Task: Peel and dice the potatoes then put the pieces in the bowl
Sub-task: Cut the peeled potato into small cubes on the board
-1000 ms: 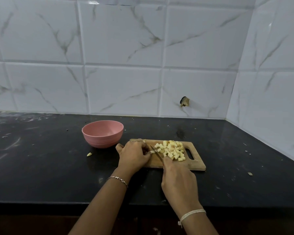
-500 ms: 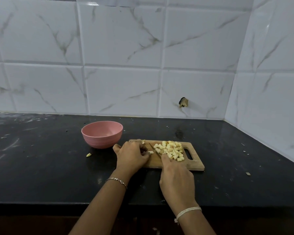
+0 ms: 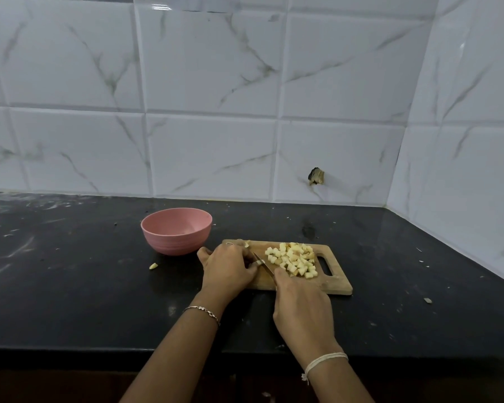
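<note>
The fingers of the left hand (image 3: 230,269) curl, pinching a small potato piece (image 3: 258,262) right against the knife (image 3: 264,267), whose handle the right hand (image 3: 303,309) grips; a slip may cut them. The diced potatoes (image 3: 293,260) are piled on the board (image 3: 335,283) near the desk's front edge, and a careless sweep could scatter them beside the bowl (image 3: 176,234).

Glossy black stone countertop (image 3: 70,301), filling the lower half of the frame from left edge to right corner. Left of centre, directly on the stone: round pink bowl (image 3: 175,242), upright. Just beside it, at centre: rectangular light wooden cutting board (image 3: 335,283) with a slot handle, lying flat, handle end toward the right. Below the bowl and left of the board: small pale potato piece (image 3: 153,266), apart from both. Lower right: single pale scrap (image 3: 427,300). Upper left: whitish smears and crumbs (image 3: 26,210).
</note>
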Available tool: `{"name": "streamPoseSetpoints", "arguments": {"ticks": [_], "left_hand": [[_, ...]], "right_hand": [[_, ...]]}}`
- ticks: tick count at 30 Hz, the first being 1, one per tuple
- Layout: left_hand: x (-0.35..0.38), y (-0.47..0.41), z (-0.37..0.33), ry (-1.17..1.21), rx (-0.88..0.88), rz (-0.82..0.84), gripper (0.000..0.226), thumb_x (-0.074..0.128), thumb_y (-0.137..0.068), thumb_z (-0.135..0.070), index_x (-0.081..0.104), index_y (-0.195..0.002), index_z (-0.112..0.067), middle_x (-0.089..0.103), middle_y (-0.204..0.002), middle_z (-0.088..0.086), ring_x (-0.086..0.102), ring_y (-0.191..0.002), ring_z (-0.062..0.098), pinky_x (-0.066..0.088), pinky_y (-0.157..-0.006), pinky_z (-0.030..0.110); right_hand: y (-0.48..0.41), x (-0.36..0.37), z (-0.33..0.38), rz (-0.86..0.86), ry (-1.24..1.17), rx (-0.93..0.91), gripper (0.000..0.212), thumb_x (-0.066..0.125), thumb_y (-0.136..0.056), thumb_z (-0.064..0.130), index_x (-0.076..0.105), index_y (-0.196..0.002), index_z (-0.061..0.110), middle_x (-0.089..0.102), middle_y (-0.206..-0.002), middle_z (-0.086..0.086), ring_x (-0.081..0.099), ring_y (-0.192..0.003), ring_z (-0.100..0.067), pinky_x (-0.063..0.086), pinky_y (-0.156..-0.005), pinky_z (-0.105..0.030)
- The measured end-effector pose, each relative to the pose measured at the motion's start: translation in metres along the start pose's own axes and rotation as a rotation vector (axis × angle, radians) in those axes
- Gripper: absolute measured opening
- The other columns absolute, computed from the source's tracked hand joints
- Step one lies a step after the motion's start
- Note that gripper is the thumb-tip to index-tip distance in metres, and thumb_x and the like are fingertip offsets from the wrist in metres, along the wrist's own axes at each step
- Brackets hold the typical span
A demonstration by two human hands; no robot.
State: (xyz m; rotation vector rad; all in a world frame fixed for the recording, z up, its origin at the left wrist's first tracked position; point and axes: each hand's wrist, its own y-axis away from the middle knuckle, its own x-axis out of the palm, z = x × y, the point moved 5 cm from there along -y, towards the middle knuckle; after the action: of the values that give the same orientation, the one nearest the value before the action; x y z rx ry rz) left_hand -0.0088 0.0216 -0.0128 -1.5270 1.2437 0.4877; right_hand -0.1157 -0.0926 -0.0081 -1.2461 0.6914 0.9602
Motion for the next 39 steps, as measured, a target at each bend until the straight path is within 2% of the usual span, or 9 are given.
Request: {"name": "streamPoseSetpoints", "arguments": {"ticks": [3,8,14,17,22,27,31,36,39], "left_hand": [[0.000,-0.001,0.001,0.003,-0.001,0.003,0.019,0.060,-0.088,-0.046,0.073,-0.093,-0.034,0.069,-0.092,-0.016,0.056,-0.105,0.006,0.027,-0.096,0.043],[0.000,0.000,0.000,-0.023,-0.009,-0.013,0.022,0.059,-0.087,-0.049,0.073,-0.093,-0.033,0.068,-0.091,-0.016,0.055,-0.105,0.006,0.025,-0.091,0.042],[0.001,-0.001,-0.004,-0.074,0.018,-0.032,0.019,0.059,-0.088,-0.045,0.072,-0.091,-0.031,0.067,-0.094,-0.016,0.055,-0.108,0.006,0.026,-0.100,0.047],[0.004,-0.003,-0.005,-0.095,0.026,-0.018,0.021,0.058,-0.089,-0.046,0.072,-0.091,-0.030,0.067,-0.097,-0.015,0.054,-0.109,0.007,0.025,-0.101,0.048],[0.010,-0.006,-0.006,-0.107,0.043,-0.001,0.023,0.057,-0.090,-0.048,0.071,-0.095,-0.031,0.066,-0.103,-0.015,0.053,-0.112,0.009,0.024,-0.102,0.049],[0.019,-0.009,-0.012,-0.064,0.047,0.032,0.021,0.058,-0.090,-0.047,0.071,-0.100,-0.032,0.065,-0.104,-0.012,0.054,-0.109,0.012,0.022,-0.105,0.050],[0.017,-0.008,-0.021,-0.028,0.073,0.094,0.022,0.056,-0.094,-0.041,0.070,-0.110,-0.034,0.065,-0.112,-0.011,0.050,-0.117,0.013,0.020,-0.109,0.051],[0.000,-0.012,0.012,0.154,-0.175,-0.058,0.022,0.056,-0.093,-0.028,0.068,-0.109,-0.036,0.063,-0.112,-0.016,0.054,-0.116,0.008,0.025,-0.092,0.041],[0.001,-0.015,0.043,0.238,-0.324,0.047,0.021,0.065,-0.087,-0.039,0.066,-0.108,-0.035,0.066,-0.110,-0.013,0.057,-0.115,0.015,0.038,-0.096,0.038]], "right_hand": [[-0.003,-0.002,0.003,0.020,0.011,-0.037,0.025,0.046,-0.097,0.014,0.047,-0.120,0.025,0.061,-0.095,0.005,0.057,-0.081,-0.012,0.041,-0.067,-0.025],[-0.003,-0.006,0.003,0.028,0.028,-0.084,0.024,0.041,-0.099,0.014,0.046,-0.121,0.024,0.061,-0.098,0.005,0.055,-0.081,-0.011,0.036,-0.067,-0.025],[0.000,-0.005,-0.001,0.002,0.063,-0.071,0.032,0.043,-0.100,0.014,0.043,-0.131,0.024,0.062,-0.101,0.004,0.060,-0.088,-0.014,0.042,-0.070,-0.027],[-0.001,-0.003,-0.009,-0.009,0.083,-0.027,0.035,0.044,-0.100,0.014,0.042,-0.133,0.025,0.062,-0.099,0.005,0.060,-0.085,-0.013,0.046,-0.070,-0.027],[0.000,-0.004,-0.021,-0.063,0.070,0.058,0.032,0.046,-0.099,0.017,0.044,-0.130,0.027,0.060,-0.092,0.008,0.052,-0.072,-0.010,0.042,-0.060,-0.023],[-0.002,-0.005,-0.023,-0.133,0.036,0.093,0.025,0.050,-0.098,0.020,0.049,-0.122,0.026,0.061,-0.084,0.008,0.057,-0.067,-0.009,0.051,-0.057,-0.025],[-0.003,-0.005,-0.024,-0.147,0.027,0.096,0.025,0.049,-0.099,0.023,0.046,-0.124,0.028,0.061,-0.085,0.009,0.057,-0.067,-0.007,0.050,-0.057,-0.023],[-0.002,-0.005,-0.022,-0.171,0.020,0.054,0.026,0.049,-0.098,0.024,0.049,-0.124,0.027,0.060,-0.079,0.009,0.055,-0.062,-0.006,0.047,-0.053,-0.022],[-0.002,0.000,-0.019,-0.101,0.012,-0.029,0.024,0.042,-0.100,0.029,0.048,-0.124,0.028,0.060,-0.085,0.009,0.056,-0.072,-0.009,0.049,-0.064,-0.025]]}}
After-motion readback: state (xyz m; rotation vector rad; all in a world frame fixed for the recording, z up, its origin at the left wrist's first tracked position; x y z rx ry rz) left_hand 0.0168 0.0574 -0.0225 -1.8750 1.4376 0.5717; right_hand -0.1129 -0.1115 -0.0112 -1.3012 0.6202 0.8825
